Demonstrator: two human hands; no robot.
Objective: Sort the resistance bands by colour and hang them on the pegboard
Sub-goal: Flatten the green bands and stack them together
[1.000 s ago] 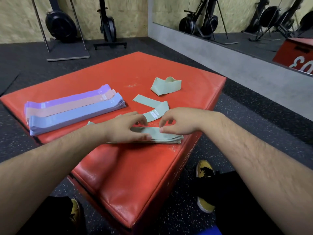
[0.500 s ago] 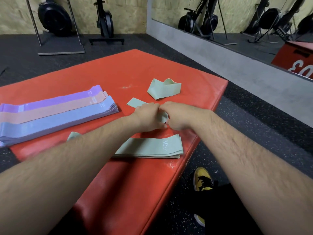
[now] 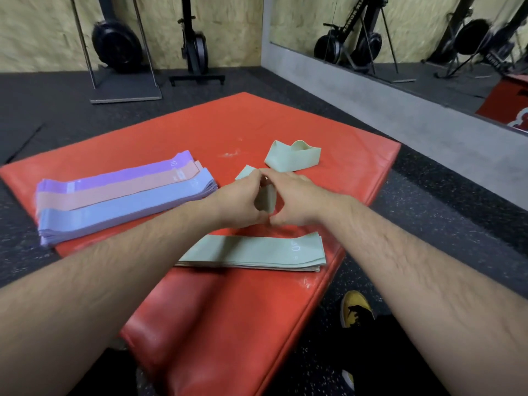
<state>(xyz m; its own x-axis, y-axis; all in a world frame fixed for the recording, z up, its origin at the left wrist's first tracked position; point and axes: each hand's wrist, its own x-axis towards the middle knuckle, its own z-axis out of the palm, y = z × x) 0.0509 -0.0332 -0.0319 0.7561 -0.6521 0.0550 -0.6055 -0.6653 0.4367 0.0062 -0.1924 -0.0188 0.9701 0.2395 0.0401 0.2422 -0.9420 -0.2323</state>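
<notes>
We saw a dark speckled floor (image 3: 428, 224) running under everything, and on it stood a red padded counter (image 3: 228, 127), worn and shiny at its near edge. On the left part of the counter lay a long stepped pile of flat bands (image 3: 123, 198), purple at the far side, peach in the middle and pale blue nearest, their ends roughly lined up. Closer to the near edge, a flat stack of green bands (image 3: 251, 251) lay with faint white print at its right end. Both forearms reached across that green stack to the middle of the counter, where the two hands met. The left grip (image 3: 237, 204) was curled and the right grip (image 3: 297, 198) was bent in against it, and together they held a single green band (image 3: 267, 198) between them, pinched at the top where the fingertips came together. One end of that band showed on the red surface just beyond the left knuckles. Just past the hands, a loose green band (image 3: 291, 158) sat in an untidy open loop, apart from the stack. A yellow shoe (image 3: 355, 308) rested on the floor beside the counter's right edge.
</notes>
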